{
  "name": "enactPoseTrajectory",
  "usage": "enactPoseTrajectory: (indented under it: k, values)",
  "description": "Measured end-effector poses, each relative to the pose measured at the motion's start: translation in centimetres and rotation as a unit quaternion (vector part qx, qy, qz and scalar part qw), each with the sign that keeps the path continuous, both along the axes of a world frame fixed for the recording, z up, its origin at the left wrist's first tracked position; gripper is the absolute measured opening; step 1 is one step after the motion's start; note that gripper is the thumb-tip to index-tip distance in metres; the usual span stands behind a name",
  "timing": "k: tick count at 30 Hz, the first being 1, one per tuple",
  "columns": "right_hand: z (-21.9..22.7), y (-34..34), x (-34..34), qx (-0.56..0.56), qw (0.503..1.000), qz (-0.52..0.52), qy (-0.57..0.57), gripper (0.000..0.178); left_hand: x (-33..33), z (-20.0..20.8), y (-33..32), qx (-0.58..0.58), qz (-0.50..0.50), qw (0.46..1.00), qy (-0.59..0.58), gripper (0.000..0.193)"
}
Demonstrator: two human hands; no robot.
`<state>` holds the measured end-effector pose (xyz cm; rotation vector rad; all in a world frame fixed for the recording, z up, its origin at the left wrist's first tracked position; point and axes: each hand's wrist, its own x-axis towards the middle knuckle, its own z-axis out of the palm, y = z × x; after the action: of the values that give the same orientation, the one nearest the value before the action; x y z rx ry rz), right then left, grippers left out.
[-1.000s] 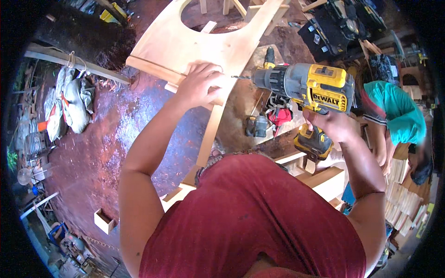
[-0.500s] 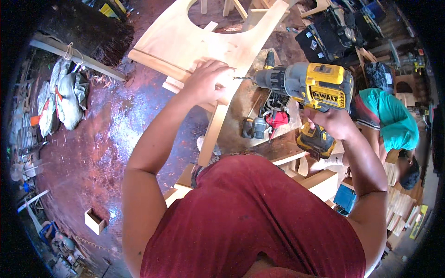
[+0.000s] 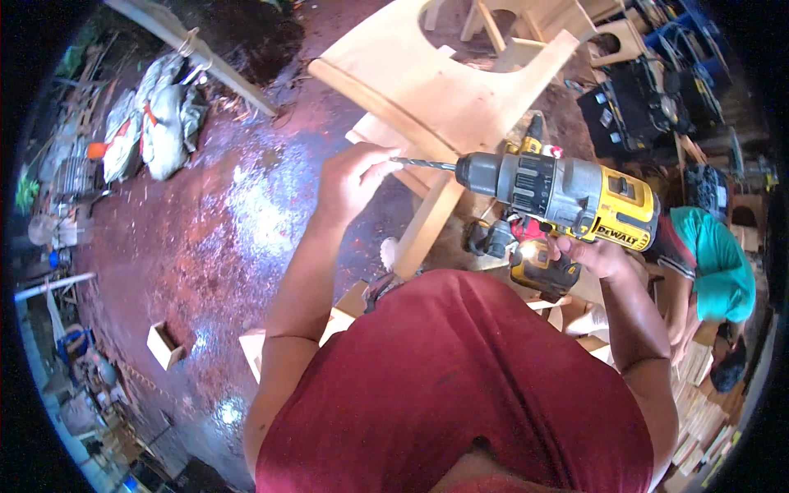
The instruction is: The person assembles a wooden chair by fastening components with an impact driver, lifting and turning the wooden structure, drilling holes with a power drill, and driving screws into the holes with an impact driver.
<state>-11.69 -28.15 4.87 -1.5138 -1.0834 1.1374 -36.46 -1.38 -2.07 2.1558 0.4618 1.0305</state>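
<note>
A yellow and black cordless drill is in my right hand, which wraps its grip below the body. Its long twist drill bit points left. My left hand is closed in a pinch at the bit's tip. Beyond the bit lies a pale wooden panel with a rounded cut-out, edged by a wooden strip. A wooden leg slants down from it, below the bit. Fingers of the right hand are partly hidden behind the drill.
Another person in a teal garment bends at the right, near stacked wooden strips. Black tool cases stand at the upper right. A small wooden box and grey-white sacks are at the left on the reddish floor.
The drill has come away from the wooden piece, with its bit now in front of the panel. My left hand has left the wood and moved onto the bit's tip. The view has shifted.
</note>
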Motion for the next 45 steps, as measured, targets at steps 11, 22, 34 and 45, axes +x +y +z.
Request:
enactPoseTrajectory:
  k: [11, 22, 34, 45]
  values:
    - [0.0, 1.2, -1.2, -0.012, 0.998, 0.004, 0.064, 0.031, -2.4, -1.2, 0.6, -0.392, -0.149, 0.908, -0.011, 0.025]
    - [8.3, 2.5, 1.8, -0.176, 0.961, -0.092, -0.194, 0.010, 11.0, -5.1, 0.2, -0.164, -0.219, 0.961, 0.028, 0.031]
    - [10.4, 6.3, 2.4, -0.276, 0.926, -0.051, -0.250, 0.026, 13.0, -6.1, 0.4, -0.128, -0.250, 0.957, 0.074, 0.034]
    - [10.2, 7.2, 2.7, -0.267, 0.931, -0.021, -0.248, 0.020, 13.2, -6.8, 0.5, -0.025, -0.237, 0.969, 0.064, 0.036]
